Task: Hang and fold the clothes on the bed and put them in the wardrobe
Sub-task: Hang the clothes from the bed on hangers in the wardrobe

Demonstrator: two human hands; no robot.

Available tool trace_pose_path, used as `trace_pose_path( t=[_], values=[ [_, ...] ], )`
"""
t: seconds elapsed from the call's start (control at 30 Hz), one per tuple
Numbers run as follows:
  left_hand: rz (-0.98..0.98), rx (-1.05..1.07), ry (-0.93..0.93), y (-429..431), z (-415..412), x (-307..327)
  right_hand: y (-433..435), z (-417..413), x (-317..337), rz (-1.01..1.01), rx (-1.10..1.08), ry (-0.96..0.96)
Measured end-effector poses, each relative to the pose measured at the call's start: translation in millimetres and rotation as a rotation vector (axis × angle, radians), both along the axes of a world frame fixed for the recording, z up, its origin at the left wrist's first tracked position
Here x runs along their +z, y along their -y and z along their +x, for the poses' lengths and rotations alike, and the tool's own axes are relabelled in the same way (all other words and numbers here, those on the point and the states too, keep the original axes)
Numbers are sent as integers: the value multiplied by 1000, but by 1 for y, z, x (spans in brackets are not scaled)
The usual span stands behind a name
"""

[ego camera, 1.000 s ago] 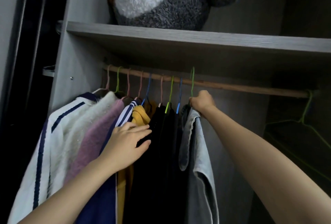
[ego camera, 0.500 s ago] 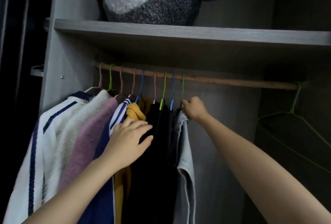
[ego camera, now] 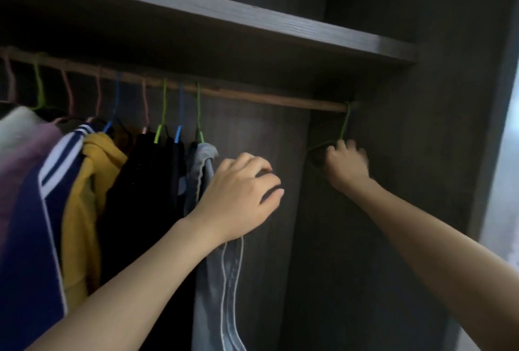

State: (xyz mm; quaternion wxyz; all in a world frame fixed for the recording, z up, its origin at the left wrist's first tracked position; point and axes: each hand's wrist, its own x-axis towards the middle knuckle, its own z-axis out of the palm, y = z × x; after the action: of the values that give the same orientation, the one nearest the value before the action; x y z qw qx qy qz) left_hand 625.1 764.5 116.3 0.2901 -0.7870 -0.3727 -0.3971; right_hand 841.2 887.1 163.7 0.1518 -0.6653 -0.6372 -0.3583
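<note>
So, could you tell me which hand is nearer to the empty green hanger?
Right. The right hand grips the empty green hanger; the left hand is apart from it, further left, beside the jeans.

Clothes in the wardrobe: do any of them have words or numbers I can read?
None can be read. The navy garment with white stripes, the yellow hooded top, the black clothes and the pale grey jeans show plain fabric only. The thin green wire hanger in the right hand shows no tag. The picture is blurred.
</note>
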Motion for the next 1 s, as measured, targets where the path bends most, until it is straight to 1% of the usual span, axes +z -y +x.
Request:
trace_pose_path(
  t=[0.07,0.17,0.27,0.33,0.4,0.53,0.63,0.73,0.87,0.93,1.0],
  values=[
    [23,-34,-27,-3,15,-2,7,19,-3,-54,-130,36],
    [-25,-83,-45,-10,30,-9,16,41,-4,-126,-241,-36],
    [-69,-136,-22,-20,37,-20,23,58,-9,-128,-240,12],
    [-84,-166,3,-26,39,-29,26,60,-9,-119,-216,10],
    [-106,-179,23,-30,40,-36,27,56,-5,-85,-191,-53],
    [-153,-185,45,-30,36,-45,26,51,-3,-26,-173,-244],
    [-165,-179,64,-30,30,-49,26,45,-2,-19,-146,-137],
    [-180,-183,86,-30,25,-52,32,38,1,47,-104,-22],
    [-185,-237,192,-24,24,-61,49,27,-8,77,-67,119],
    [-177,-272,236,-20,26,-67,61,25,-13,71,-46,129],
    [-190,-289,287,-18,31,-74,76,23,-20,56,-45,97]
  ],
)
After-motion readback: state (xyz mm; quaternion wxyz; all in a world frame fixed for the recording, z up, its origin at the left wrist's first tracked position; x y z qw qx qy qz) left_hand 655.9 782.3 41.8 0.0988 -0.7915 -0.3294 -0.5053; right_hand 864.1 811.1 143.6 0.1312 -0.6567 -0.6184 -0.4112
